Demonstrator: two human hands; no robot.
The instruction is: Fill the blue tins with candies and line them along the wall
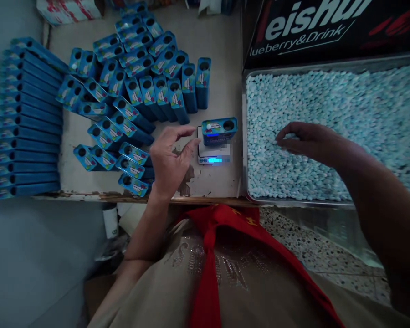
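A blue candy box (220, 125) with a round hole in its top stands on a small white digital scale (205, 150) with a lit blue display. Just left of it hovers my left hand (172, 157), thumb and index finger apart, holding nothing. Over a metal tray (244, 136) filled with pale blue and white candies (294, 177), my right hand (304, 139) has thumb and fingertips brought together in a pinch at the candies' surface. What lies between those fingertips, if anything, is too small to make out.
Several similar blue boxes (160, 93) stand and lean left of the scale. More boxes (30, 123) form a row at the table's far left. A black carton (314, 32) with white lettering is behind the tray. The wooden table edge (102, 197) runs along my front.
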